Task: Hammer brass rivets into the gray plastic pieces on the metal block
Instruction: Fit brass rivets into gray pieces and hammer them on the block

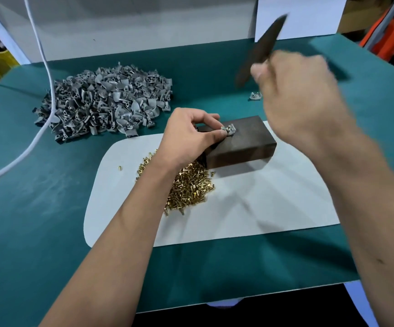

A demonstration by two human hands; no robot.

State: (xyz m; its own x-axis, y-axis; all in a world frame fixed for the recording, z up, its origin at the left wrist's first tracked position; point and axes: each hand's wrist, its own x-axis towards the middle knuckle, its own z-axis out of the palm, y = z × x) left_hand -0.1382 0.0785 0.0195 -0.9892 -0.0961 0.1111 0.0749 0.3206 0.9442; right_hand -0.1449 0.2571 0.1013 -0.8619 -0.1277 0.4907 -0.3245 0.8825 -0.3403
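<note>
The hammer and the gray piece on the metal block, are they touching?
Apart. In the head view the hammer is raised well above the gray piece.

Both forearms are bare to the frame's edge, and the hands (191,135) wear no gloves, rings or watch.

Green tabletop with a white mat and a heap of parts

The tabletop (37,220) is covered in a teal-green surface. A white mat (274,204) with rounded corners lies on its middle. Toward the far left sits a large heap of gray plastic pieces (103,102), and a white cable (47,95) trails across that heap and down over the left side. One lone gray plastic piece (255,96) lies on the green beyond the mat, toward the right.
</note>
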